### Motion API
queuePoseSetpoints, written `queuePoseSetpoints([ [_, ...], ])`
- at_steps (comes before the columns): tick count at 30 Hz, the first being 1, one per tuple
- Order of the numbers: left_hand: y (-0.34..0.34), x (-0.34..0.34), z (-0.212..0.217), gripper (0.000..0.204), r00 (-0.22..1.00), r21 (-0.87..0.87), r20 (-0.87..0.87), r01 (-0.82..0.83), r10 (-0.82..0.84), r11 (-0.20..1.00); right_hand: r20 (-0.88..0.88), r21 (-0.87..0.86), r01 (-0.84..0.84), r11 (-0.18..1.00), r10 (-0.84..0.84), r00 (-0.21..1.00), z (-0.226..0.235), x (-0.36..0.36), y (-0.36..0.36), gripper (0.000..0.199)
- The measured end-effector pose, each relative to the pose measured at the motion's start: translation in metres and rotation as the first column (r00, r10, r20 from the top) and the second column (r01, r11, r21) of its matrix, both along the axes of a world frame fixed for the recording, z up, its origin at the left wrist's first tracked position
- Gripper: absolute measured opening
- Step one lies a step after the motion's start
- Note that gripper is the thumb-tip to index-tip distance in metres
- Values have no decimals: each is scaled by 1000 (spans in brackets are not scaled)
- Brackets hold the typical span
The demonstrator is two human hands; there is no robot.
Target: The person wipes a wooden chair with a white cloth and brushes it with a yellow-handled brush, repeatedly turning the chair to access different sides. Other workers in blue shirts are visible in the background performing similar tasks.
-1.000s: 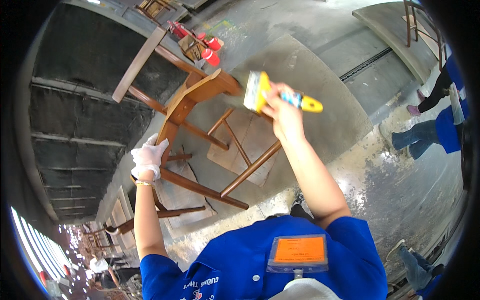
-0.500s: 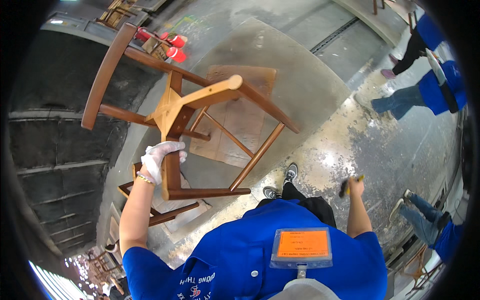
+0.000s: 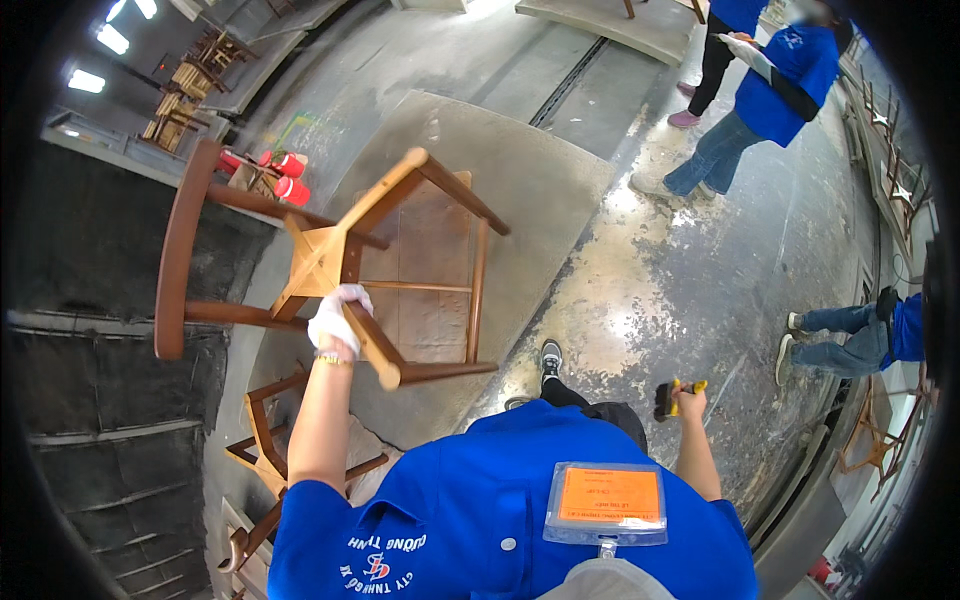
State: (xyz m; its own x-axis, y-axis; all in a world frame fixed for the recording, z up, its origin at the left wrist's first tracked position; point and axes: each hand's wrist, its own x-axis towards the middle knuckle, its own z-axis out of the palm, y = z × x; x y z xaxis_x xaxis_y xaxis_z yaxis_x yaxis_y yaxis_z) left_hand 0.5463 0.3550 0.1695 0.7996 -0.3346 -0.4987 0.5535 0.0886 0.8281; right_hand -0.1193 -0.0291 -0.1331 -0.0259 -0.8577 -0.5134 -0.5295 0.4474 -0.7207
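A gray floor panel [image 3: 540, 185] runs out beneath the work, its near right edge slanting past the person's shoe [image 3: 550, 362]; beyond that edge a wide stretch of scuffed floor [image 3: 640, 310] reaches toward two co-workers [image 3: 780, 90] at upper right, so the right side has the most room. The left side is tighter: the dark wall [image 3: 110, 400] shows behind the chair frame's backrest, and a second chair frame [image 3: 268, 435] sits near the left forearm, at lower left.

The wooden chair frame [image 3: 318, 262] is tipped over, backrest to the left and legs reaching right, seen above a brown cardboard sheet [image 3: 425, 250] (whether any part of it rests there, I cannot tell). The gloved left hand [image 3: 340, 318] is at its near side, fingers wrapped over a seat rail close to the crossed seat braces; the rail runs on from under the hand toward the lower right, with one leg extending from its end.

Well apart, out over the scuffed floor, the right hand [image 3: 691, 402] has its fingers curled around the yellow handle of a brush [image 3: 663, 402], whose dark bristles stick out to the left of them.
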Motion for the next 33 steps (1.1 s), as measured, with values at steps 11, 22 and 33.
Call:
queuePoseSetpoints([
  [11, -124, 34, -23, 37, 815, -178, -206, -575, 541, 798, -182, 79, -2, 997, 16, 983, -3, -9, 85, 14],
  [22, 23, -128, 26, 59, 501, 237, 606, -855, 617, 461, -379, 171, -251, 953, 299, 876, -7, 37, 65, 12],
  [33, 30, -71, 78, 53, 529, 178, 739, -750, 417, 637, -428, 4, -600, 800, 544, 722, 58, 213, 2, 27],
])
